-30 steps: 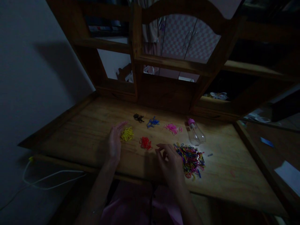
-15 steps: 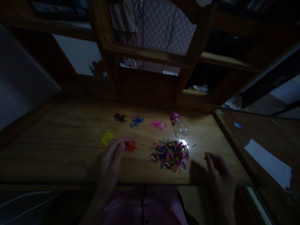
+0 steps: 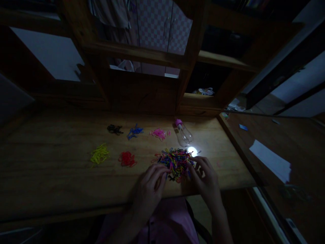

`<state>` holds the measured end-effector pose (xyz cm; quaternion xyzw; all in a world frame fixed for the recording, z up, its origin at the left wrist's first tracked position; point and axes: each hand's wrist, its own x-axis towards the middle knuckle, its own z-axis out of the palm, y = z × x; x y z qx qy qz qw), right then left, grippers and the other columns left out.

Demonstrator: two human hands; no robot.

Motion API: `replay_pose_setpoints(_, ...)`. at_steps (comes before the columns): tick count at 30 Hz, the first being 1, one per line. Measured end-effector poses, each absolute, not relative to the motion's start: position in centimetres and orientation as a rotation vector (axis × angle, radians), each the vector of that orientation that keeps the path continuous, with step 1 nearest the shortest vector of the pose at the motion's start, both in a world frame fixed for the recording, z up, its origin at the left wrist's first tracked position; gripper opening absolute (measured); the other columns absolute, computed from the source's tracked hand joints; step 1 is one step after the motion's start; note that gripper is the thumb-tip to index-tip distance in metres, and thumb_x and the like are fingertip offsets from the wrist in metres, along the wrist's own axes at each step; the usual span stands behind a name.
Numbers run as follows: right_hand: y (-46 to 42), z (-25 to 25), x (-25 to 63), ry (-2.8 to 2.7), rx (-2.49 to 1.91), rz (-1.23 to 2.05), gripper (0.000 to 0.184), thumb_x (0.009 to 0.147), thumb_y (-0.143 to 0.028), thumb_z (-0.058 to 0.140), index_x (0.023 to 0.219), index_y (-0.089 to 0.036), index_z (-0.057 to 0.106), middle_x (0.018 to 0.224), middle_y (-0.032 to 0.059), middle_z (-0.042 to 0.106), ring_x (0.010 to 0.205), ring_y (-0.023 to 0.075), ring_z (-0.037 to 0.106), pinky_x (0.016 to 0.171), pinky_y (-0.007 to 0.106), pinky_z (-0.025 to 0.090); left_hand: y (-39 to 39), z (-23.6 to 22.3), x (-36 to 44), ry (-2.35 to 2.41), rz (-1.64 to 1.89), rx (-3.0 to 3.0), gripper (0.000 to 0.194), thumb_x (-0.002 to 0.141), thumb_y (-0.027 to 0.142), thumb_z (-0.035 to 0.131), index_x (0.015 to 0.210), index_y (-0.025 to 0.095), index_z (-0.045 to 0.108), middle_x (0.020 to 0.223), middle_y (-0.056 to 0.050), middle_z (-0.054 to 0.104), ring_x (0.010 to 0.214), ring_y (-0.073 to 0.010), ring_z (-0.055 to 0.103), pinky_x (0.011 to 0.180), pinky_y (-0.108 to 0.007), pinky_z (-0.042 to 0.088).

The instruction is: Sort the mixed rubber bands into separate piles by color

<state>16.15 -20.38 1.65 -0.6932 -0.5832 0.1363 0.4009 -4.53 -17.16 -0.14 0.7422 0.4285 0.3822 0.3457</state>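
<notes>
A mixed pile of small coloured loops (image 3: 176,161), like rubber bands, lies near the front of the wooden desk. At its left edge is my left hand (image 3: 151,184), fingers bent and thumb and fingertips drawn together. My right hand (image 3: 207,176) touches the pile's right side with thumb and forefinger pinched. What either fingertip grip holds is too small and dark to make out. Sorted by colour, smaller heaps lie to the left: red loops (image 3: 127,159), yellow loops (image 3: 100,154), black loops (image 3: 114,129), blue loops (image 3: 135,131) and pink loops (image 3: 159,134).
Behind the pile, a clear bulb-shaped bottle (image 3: 186,135) with a pink cap lies on the desk (image 3: 63,169), beside a bright light spot. Wooden shelving (image 3: 144,91) rises at the back. A white paper sheet (image 3: 271,161) and a blue card (image 3: 243,127) lie on the right-hand surface.
My left hand has moved right from the red heap to the mixed pile. My right hand has come left onto the pile. The view has shifted rightward.
</notes>
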Motion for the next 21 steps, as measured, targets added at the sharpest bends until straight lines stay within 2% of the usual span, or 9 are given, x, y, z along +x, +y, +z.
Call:
replay_pose_setpoints(4,-19.1,2.2,16.4,-1.526,-1.745,0.273,0.024,0.090,-0.025,0.054,0.111,-0.024,0.064,0.106,0.0071,0.060,0.079,0.0165,0.058,0.074,0.033,0.050,-17.4,-0.4,-4.8,1.152,1.019,1.824,0.017,0.092,0.020,0.049,0.097,0.024,0.064,0.102,-0.003,0.065,0.101,-0.0180,0.060,0.091,-0.030,0.047)
replay_pose_setpoints(8,-17.8,2.7,16.1,-1.608,-1.735,0.272,0.027,0.090,-0.023,0.055,0.116,-0.026,0.062,0.114,0.0082,0.059,0.102,0.0223,0.057,0.087,0.037,0.048,-17.2,-0.1,-5.1,1.205,0.967,1.734,0.016,0.092,0.024,0.049,0.096,0.024,0.065,0.100,-0.002,0.067,0.098,-0.0182,0.061,0.087,-0.029,0.046)
replay_pose_setpoints(10,-17.0,2.6,15.7,-1.666,-1.724,0.259,0.026,0.089,-0.022,0.057,0.113,-0.025,0.064,0.114,0.0086,0.059,0.106,0.0242,0.054,0.091,0.040,0.046,-17.1,-0.1,-5.2,1.224,0.956,1.708,0.016,0.092,0.026,0.049,0.096,0.024,0.065,0.100,-0.002,0.068,0.097,-0.0186,0.062,0.086,-0.028,0.047)
replay_pose_setpoints(14,-15.9,1.9,15.2,-1.765,-1.749,0.283,0.015,0.087,-0.019,0.059,0.098,-0.024,0.068,0.101,0.0077,0.062,0.096,0.0244,0.055,0.086,0.040,0.045,-17.1,-0.3,-5.1,1.254,0.940,1.676,0.016,0.093,0.029,0.050,0.099,0.026,0.064,0.101,0.000,0.068,0.096,-0.0175,0.063,0.086,-0.028,0.047)
replay_pose_setpoints(21,-15.4,1.4,15.2,-1.712,-1.767,0.316,0.009,0.087,-0.017,0.058,0.085,-0.021,0.066,0.089,0.0055,0.062,0.089,0.0218,0.056,0.081,0.035,0.044,-17.1,-0.1,-5.3,1.273,0.909,1.625,0.017,0.093,0.031,0.050,0.100,0.026,0.064,0.096,0.001,0.071,0.091,-0.0180,0.065,0.082,-0.028,0.048)
